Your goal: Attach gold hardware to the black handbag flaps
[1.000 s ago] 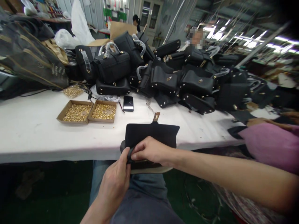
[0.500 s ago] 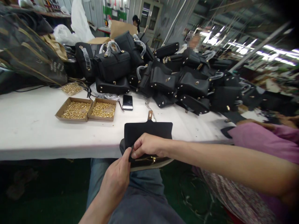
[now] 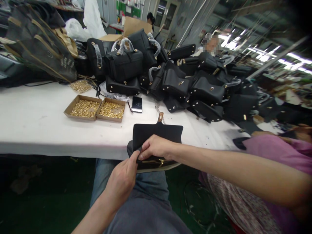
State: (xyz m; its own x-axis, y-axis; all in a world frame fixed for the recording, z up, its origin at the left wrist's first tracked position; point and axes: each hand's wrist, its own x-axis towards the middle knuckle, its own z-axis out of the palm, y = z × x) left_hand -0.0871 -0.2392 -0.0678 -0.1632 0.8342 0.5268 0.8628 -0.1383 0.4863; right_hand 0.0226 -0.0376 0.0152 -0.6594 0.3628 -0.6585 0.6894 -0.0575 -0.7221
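A black bag (image 3: 158,131) lies at the table's front edge over my lap, its flap raised and a strap tab pointing away from me. My left hand (image 3: 125,174) pinches the bag's left corner between thumb and fingers. Right beside it, the closed fingers of my right hand (image 3: 154,149) grip the same edge, the fingertips of both hands almost touching. A gold clasp (image 3: 161,162) shows on the bag's front below my right wrist. Whether a small part sits between my fingers is hidden.
Two cardboard trays (image 3: 95,117) of small gold pieces stand left of a phone (image 3: 136,104). Behind them lies a bag of gold pieces (image 3: 80,86). Black handbags (image 3: 126,65) are piled along the back. A person in a pink top (image 3: 270,152) sits close on the right.
The view has shifted, so the table's contents appear slightly further right. Both hands keep their hold at the bag's left corner, with little movement.
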